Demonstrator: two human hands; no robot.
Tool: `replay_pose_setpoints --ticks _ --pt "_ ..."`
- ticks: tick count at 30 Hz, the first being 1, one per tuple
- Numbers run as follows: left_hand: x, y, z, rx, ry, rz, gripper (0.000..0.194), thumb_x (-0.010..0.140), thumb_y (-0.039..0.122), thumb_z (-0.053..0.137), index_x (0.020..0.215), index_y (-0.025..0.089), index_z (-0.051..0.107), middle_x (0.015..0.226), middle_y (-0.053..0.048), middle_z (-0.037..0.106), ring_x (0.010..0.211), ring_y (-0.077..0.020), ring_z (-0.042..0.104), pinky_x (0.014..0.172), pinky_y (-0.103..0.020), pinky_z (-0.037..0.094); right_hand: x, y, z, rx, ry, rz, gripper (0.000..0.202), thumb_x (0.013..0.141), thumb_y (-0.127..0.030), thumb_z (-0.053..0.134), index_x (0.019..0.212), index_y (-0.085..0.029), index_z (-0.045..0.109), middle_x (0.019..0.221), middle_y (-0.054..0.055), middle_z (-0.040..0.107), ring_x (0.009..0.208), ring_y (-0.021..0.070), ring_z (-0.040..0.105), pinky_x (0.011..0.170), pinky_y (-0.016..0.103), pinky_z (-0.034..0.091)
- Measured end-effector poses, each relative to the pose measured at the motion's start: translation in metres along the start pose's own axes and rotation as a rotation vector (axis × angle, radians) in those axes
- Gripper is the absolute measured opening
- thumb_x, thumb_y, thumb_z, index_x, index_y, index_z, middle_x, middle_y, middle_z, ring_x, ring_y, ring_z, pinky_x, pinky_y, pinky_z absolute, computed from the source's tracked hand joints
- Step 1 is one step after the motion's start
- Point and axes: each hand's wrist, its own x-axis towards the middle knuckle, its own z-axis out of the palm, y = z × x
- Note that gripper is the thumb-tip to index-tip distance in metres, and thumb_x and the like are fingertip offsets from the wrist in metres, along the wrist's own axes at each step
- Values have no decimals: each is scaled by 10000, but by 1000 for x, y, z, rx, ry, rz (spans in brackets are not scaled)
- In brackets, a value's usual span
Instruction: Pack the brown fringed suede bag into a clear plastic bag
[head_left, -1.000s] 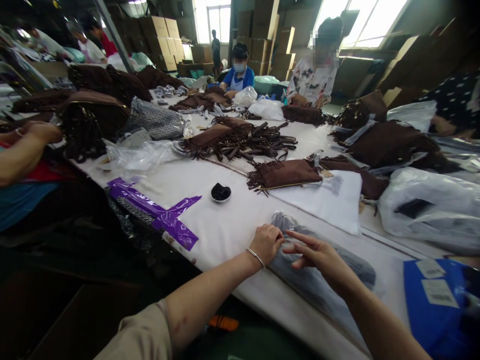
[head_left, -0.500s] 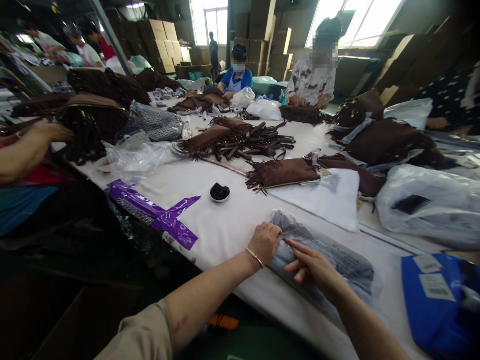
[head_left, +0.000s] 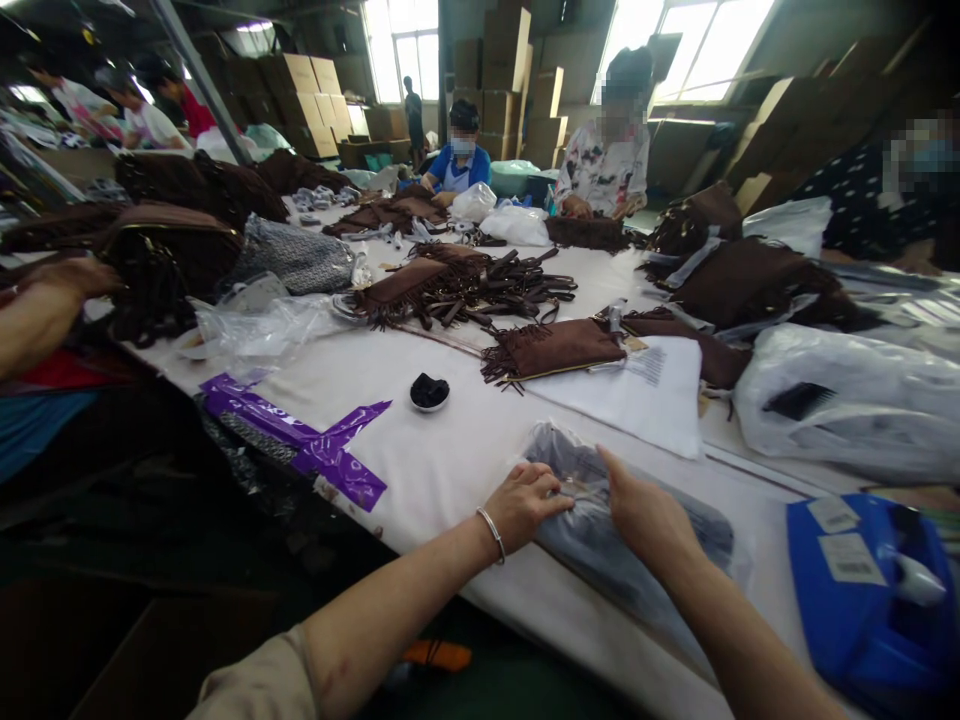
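A clear plastic bag with something dark grey and folded inside lies along the near table edge. My left hand, with a silver bangle at the wrist, is at the bag's left end. Its fingers are bent together on the plastic film. My right hand rests over the middle of the bag, a short gap from the left. One digit sticks up, apart from the rest of the hand; the other fingers are mostly hidden from view.
A small white dish holds something black. Purple tape crosses the table's left edge. Brown fringed bags lie farther back. A blue package sits at right. A co-worker's arm reaches in from the left.
My left hand's fingers have stretched out somewhat over the bag. My right hand has turned and moved up and slightly right, away from the left fingertips. The view has shifted slightly.
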Motion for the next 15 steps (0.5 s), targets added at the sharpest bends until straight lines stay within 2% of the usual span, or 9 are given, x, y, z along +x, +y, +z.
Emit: replay_pose_setpoints --ticks 2,4,6,7,9,11,15 --pt "-1 0 1 -16 13 -19 253 933 198 472 1128 266 619 1065 -42 592 1111 -196 445 955 -344 370 2 5 -9 -117 149 -58 519 921 -279 228 1438 -246 265 802 119 670 684 277 648 702 463 477" --pt "-2 0 2 -22 26 -45 271 932 182 463 1131 275 622 1113 -39 586 1133 -197 436 967 -345 366 -1 8 -9 -139 210 -258 481 935 -296 222 1396 -247 350 1062 115 644 968 262 611 866 447 454" --pt "-3 0 4 -12 34 -73 277 928 186 470 1136 290 621 1190 -28 564 1165 -196 421 991 -356 353 -5 10 3 -123 146 -483 444 949 -346 248 1350 -262 420 1296 49 537 1241 214 434 1037 399 348" --pt "-4 1 6 -5 38 -89 277 925 191 477 1138 296 618 1224 -19 551 1179 -195 413 1011 -367 338 -6 10 11 -134 96 -539 436 949 -384 276 1347 -284 423 1368 7 478 1317 196 336 1093 398 277" --pt "-5 2 8 3 46 -123 280 920 193 484 1141 306 614 1254 -1 542 1199 -191 406 1058 -398 290 -5 12 28 -183 43 -530 442 936 -441 332 1361 -334 395 1440 -52 381 1378 186 213 1142 431 157" --pt "-6 2 6 -3 55 -163 306 914 165 471 1130 324 618 1240 12 557 1214 -186 405 1096 -432 239 2 15 38 -203 85 -446 455 930 -451 353 1370 -338 380 1455 -48 353 1392 203 169 1144 473 102" --pt "-4 4 -10 -48 117 -333 357 890 134 433 1163 293 601 1287 -7 541 1273 -217 381 1115 -462 238 11 25 34 -155 270 -284 512 950 -425 265 1408 -208 337 1495 85 259 1404 293 65 1104 596 84"
